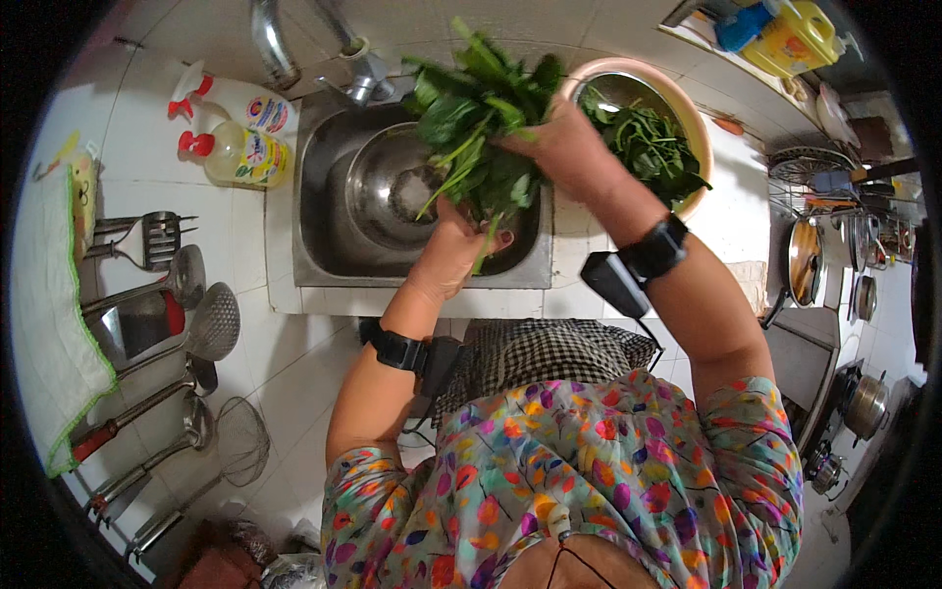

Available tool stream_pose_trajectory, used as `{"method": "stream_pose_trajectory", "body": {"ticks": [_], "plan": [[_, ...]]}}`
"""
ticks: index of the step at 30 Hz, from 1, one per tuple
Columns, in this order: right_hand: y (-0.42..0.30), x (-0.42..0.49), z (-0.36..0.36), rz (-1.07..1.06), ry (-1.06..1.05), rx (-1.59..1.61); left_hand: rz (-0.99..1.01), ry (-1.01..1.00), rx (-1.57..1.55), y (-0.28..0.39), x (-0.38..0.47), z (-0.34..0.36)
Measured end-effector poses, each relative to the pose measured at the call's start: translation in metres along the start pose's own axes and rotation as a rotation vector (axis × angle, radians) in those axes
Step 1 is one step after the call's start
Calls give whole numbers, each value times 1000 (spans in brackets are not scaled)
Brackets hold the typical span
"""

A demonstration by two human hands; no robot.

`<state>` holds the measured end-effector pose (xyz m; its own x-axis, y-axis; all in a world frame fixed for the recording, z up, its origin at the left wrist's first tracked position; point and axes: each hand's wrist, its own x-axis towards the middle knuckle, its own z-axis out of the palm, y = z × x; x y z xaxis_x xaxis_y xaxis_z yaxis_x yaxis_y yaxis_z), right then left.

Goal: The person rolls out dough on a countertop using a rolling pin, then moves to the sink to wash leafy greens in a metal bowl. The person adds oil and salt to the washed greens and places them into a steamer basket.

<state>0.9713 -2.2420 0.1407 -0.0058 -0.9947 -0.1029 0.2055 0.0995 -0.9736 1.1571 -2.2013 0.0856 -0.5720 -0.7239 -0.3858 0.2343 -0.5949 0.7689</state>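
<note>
Above the right side of the steel sink (313, 250), both my hands hold a large bunch of leafy greens (471, 132). My right hand (563, 147) grips it from the upper right, near the pink basin. My left hand (460, 247) closes around the lower stems, with the thumb up. In the sink lies a round steel bowl (379, 195), partly hidden by the leaves. To the right of the sink, a pink plastic basin (703, 140) holds a metal vessel with more leafy greens (644, 143) in it.
A faucet (364, 73) stands behind the sink. Left of it are a spray bottle (254, 107) and a dish soap bottle (250, 156). Ladles, a skimmer (215, 320) and a wire strainer (243, 442) hang at the left. A lidded pan (804, 261) and a steel pot (867, 405) are at the right.
</note>
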Motion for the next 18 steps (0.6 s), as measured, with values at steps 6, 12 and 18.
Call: {"method": "stream_pose_trajectory", "body": {"ticks": [6,12,18], "plan": [[119,37,69,172,20,-235,139,130,-260,1,4,-73],[174,40,96,101,-33,-650,-22,258,-149,-3,24,-114],[178,42,115,-82,-384,-1094,-28,338,-283,0,42,-129]]}}
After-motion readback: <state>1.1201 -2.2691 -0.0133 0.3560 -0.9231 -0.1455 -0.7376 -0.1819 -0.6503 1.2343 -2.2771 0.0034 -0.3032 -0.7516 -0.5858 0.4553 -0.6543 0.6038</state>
